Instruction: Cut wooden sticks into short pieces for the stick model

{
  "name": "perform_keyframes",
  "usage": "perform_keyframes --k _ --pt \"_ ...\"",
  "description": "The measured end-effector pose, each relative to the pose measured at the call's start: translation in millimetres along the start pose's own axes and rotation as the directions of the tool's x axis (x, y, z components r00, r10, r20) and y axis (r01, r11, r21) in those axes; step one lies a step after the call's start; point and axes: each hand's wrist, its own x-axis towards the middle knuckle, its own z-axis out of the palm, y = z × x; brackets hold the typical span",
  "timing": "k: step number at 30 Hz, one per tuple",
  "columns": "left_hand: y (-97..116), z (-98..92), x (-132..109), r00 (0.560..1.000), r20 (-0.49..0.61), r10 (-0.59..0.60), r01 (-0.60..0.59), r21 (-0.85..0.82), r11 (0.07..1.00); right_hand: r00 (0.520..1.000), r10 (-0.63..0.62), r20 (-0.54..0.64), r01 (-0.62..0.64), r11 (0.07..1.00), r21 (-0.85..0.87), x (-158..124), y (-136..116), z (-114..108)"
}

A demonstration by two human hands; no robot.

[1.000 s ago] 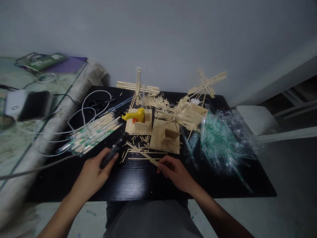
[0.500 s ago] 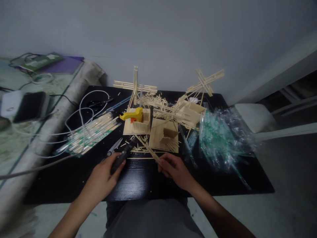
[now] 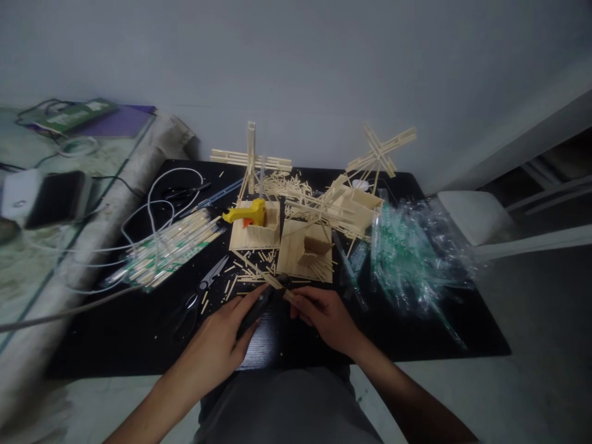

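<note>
My left hand (image 3: 229, 333) is wrapped round a black hand tool (image 3: 256, 308) whose exact kind is too dark to make out. The tool's head meets a small bundle of thin wooden sticks (image 3: 272, 282). Pinched in the fingers of my right hand (image 3: 326, 317), those sticks point up and to the left. Just beyond my hands lie a wooden base with a low stick-built wall (image 3: 296, 253) and loose cut sticks (image 3: 252, 268). A pair of scissors (image 3: 213, 272) rests on the table left of the tool.
A yellow glue gun (image 3: 250, 213) sits on another wooden base (image 3: 238, 237). Windmill-like stick crosses (image 3: 251, 161) stand at the back. Packed sticks (image 3: 171, 250) and white cables (image 3: 150, 216) lie left, crumpled plastic wrappers (image 3: 411, 259) right, on the black table (image 3: 416, 345).
My left hand has moved right with the black tool, bringing its head to the sticks in my right hand. The scissors are now more fully uncovered. My right hand has hardly moved.
</note>
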Motion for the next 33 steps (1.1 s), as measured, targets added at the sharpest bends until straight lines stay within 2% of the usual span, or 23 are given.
perform_keyframes --k 12,19,33 --pt "2.0 2.8 -2.1 0.999 -0.039 0.019 -0.019 -0.003 1.0 0.997 -0.066 0.041 0.069 0.996 -0.057 4.7 -3.4 -1.1" --pt "4.7 1.4 0.2 0.996 -0.072 0.042 -0.043 -0.008 0.999 0.994 -0.101 0.032 0.105 0.983 -0.151 3.0 -3.4 -2.9" --pt "-1.8 11.4 -2.5 0.998 -0.057 -0.003 0.002 -0.025 1.0 0.998 -0.042 0.044 0.046 0.993 -0.112 3.7 0.0 -0.9"
